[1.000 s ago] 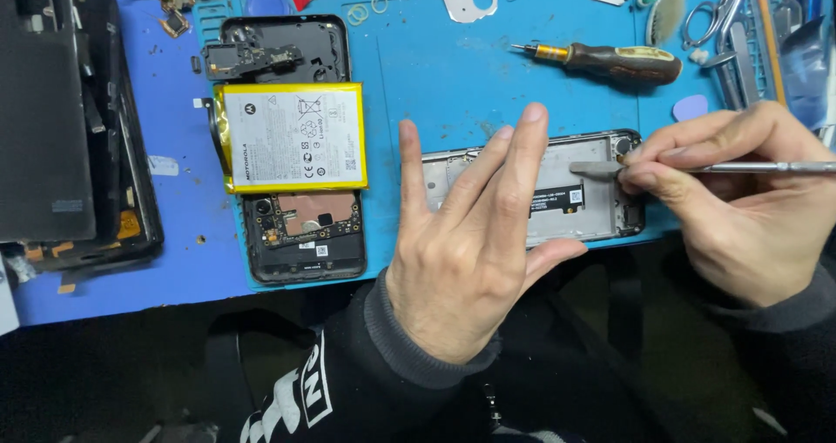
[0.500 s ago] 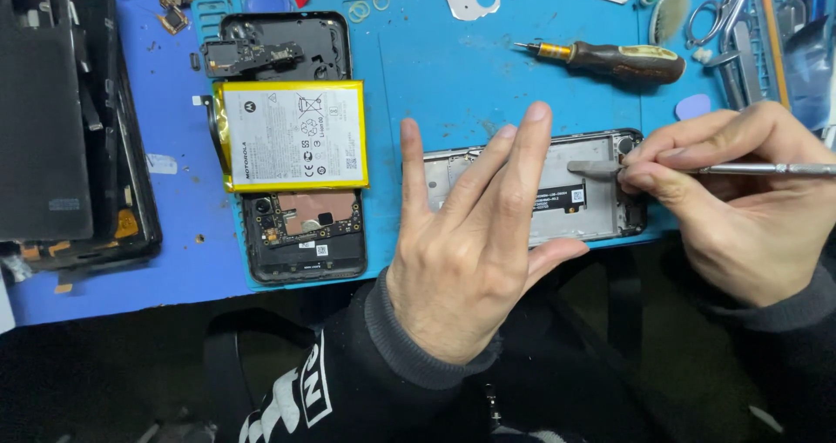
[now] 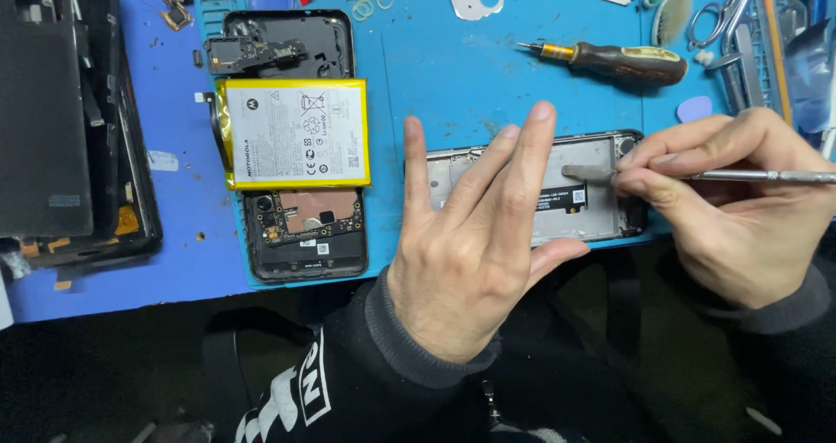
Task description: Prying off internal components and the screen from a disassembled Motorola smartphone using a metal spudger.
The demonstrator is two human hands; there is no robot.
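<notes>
Left hand [image 3: 475, 260] flat, fingers spread, pinning phone frame [image 3: 575, 190] at blue mat [image 3: 453, 77] near edge. Frame's long axis runs left-right. Right hand [image 3: 740, 203], fingers pinched around metal spudger [image 3: 766, 176], works tip at frame's right end; opened phone with yellow battery [image 3: 296, 134] left of frame.

Black sleeves, grey ribbed cuffs

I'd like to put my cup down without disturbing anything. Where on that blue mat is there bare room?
The widest bare patch of the blue mat lies between the opened phone with its yellow battery, the screwdriver and the phone frame under the left hand. The top edge and right corner, near the scissors, are crowded.
</notes>
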